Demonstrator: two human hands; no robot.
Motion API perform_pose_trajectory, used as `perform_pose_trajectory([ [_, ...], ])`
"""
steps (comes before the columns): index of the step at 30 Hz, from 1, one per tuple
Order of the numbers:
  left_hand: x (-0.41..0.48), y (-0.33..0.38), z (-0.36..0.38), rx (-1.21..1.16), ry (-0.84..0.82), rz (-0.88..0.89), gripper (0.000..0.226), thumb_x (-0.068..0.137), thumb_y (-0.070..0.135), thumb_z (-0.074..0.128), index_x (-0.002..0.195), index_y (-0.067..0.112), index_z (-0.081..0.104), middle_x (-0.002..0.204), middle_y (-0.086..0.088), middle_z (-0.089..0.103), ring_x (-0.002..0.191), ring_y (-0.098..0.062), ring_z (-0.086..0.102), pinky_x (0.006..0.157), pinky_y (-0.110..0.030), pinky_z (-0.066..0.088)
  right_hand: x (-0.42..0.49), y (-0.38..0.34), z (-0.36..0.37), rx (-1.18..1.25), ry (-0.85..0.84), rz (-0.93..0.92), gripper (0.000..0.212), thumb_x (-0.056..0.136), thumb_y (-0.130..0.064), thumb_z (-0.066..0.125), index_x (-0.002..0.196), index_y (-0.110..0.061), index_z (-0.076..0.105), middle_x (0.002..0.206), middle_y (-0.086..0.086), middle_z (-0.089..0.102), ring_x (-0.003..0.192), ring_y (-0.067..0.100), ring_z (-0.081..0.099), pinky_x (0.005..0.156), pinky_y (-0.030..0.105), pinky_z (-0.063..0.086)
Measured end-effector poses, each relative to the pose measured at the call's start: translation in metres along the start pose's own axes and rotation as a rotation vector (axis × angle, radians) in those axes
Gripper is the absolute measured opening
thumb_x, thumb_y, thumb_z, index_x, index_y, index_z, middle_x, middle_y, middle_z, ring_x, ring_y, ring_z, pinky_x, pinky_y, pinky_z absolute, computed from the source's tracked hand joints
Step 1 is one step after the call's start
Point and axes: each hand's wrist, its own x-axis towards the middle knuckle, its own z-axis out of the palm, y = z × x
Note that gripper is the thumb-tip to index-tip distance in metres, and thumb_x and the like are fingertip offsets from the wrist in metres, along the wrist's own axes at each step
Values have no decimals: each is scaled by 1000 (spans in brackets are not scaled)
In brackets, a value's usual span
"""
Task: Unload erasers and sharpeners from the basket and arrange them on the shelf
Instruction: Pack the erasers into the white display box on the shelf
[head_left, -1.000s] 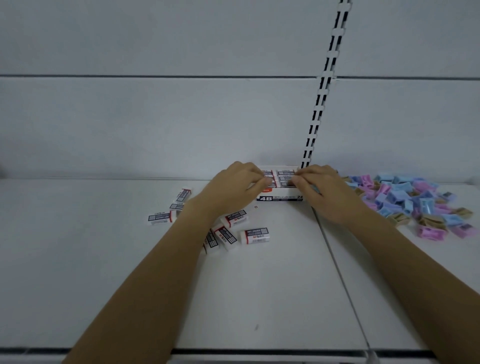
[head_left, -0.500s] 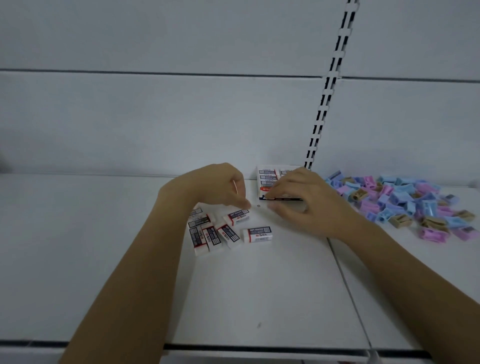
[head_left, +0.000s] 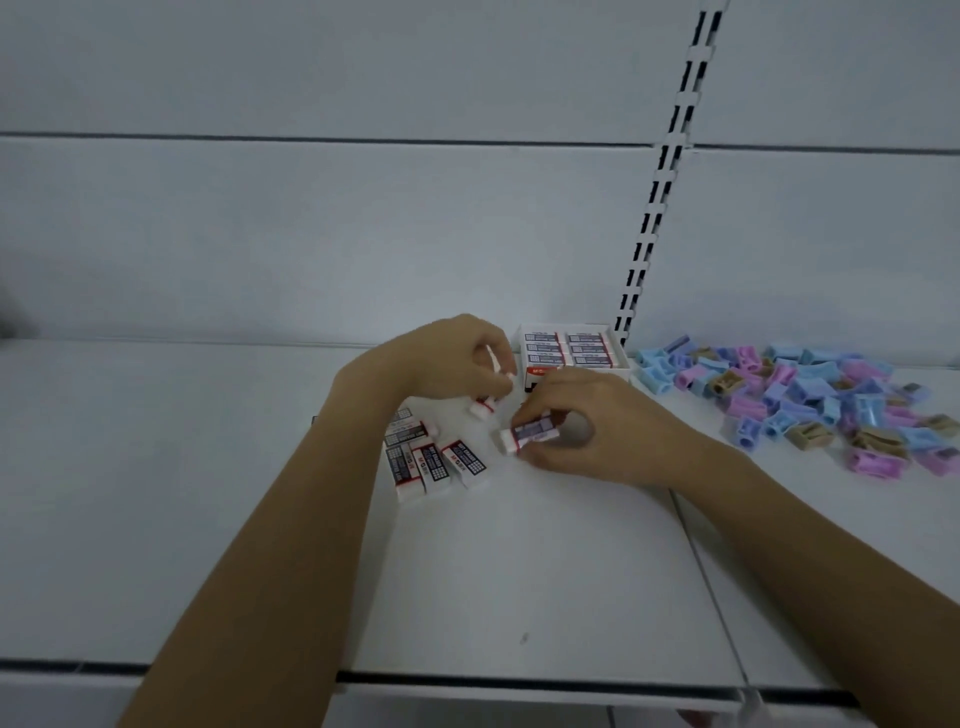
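Observation:
On the white shelf (head_left: 208, 493), my right hand (head_left: 597, 431) pinches a white eraser (head_left: 530, 434) with a dark printed sleeve, held just above the surface. My left hand (head_left: 441, 364) has its fingers curled round another white eraser (head_left: 485, 405), whose red-striped end pokes out below the fingers. Several loose erasers (head_left: 431, 462) lie side by side under my left wrist. Behind both hands an open box of erasers (head_left: 569, 348) stands against the back wall. A heap of blue, pink and tan sharpeners (head_left: 810, 400) covers the shelf to the right. No basket is in view.
A slotted upright (head_left: 660, 182) runs up the back wall behind the box. A seam (head_left: 701, 561) divides the shelf into two boards right of my hands. The front edge (head_left: 467, 680) of the shelf runs along the bottom.
My right hand left the box and came down to pick up a loose eraser. My left hand moved right and took hold of another eraser.

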Motion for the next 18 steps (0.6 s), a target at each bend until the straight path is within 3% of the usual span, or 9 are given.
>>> perform_pose_trajectory([
  [2,2,-3,0,-97,152,56,6,85,19,61,88,22,57,87,5,59,70,-4,56,70,-23,43,-1,2,-5,19,84,49,22,71,-30,64,90,-18,66,85,-6,60,77,2,51,71,16,43],
  [5,6,-2,5,-239,332,100,10,85,14,59,88,21,53,91,6,58,74,-17,65,69,-24,46,-3,6,-14,114,202,144,19,76,-18,67,88,-26,54,86,-9,60,73,10,59,71,30,52],
  [8,11,5,15,-335,449,138,17,84,7,56,87,22,53,92,2,53,72,-12,63,62,-9,42,-5,13,-21,235,360,209,37,79,-2,63,92,-31,44,86,-12,55,71,13,62,67,15,48],
  [11,16,11,27,-408,518,179,26,82,3,60,76,27,52,91,0,49,79,-13,60,69,-7,46,-7,22,-28,250,480,244,26,82,-1,59,100,-19,50,88,-10,57,77,-2,60,71,7,45],
  [14,19,13,37,-354,550,211,17,84,6,61,80,21,55,87,5,52,85,-13,58,79,-8,42,-9,33,-30,191,486,302,17,82,-5,62,95,-14,55,88,-7,61,79,-3,57,71,4,39],
  [16,21,11,42,-242,537,226,7,85,9,60,86,16,60,90,2,56,86,-11,54,75,-2,34,-10,40,-29,171,447,356,13,82,-9,63,91,-15,56,88,-4,61,78,2,56,67,5,37],
  [18,22,9,46,-142,511,235,5,86,10,60,90,11,62,91,-2,58,87,-12,51,72,-4,31,-9,44,-27,161,388,398,8,84,-13,63,90,-16,59,86,-3,60,76,3,54,65,5,36],
])
